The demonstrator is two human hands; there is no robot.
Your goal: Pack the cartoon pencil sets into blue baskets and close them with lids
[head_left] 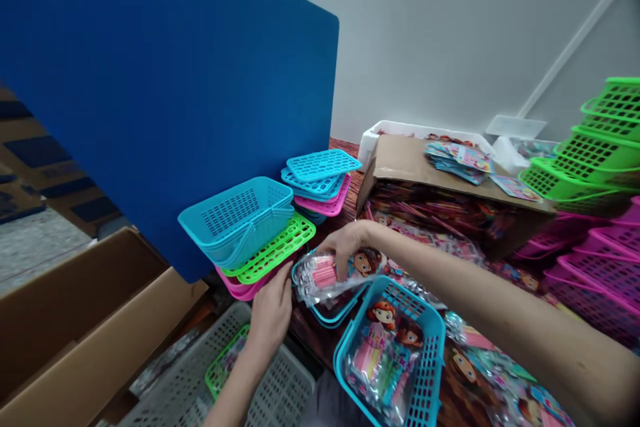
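Note:
My right hand [345, 243] is closed on a clear plastic packet [323, 273] with pink sticks and a cartoon girl figure. The packet lies over a blue basket [330, 321], covering much of its inside. My left hand [273, 310] is beside that basket, with its fingertips near the basket's rim and the edge of a pink lid [245, 291]; its fingers are partly hidden, so I cannot make out a grip. Closer to me, a second blue basket [434, 353] contains packets with cartoon figures [385, 347] and coloured sticks.
An upright blue board [200, 80] borders the left. Beside it are an empty-looking blue basket [240, 213] on green lids [280, 247] and stacked lids [325, 163]. Cards [460, 159] lie on a carton [400, 157]. Green [600, 153] and pink baskets [600, 267] stack at right.

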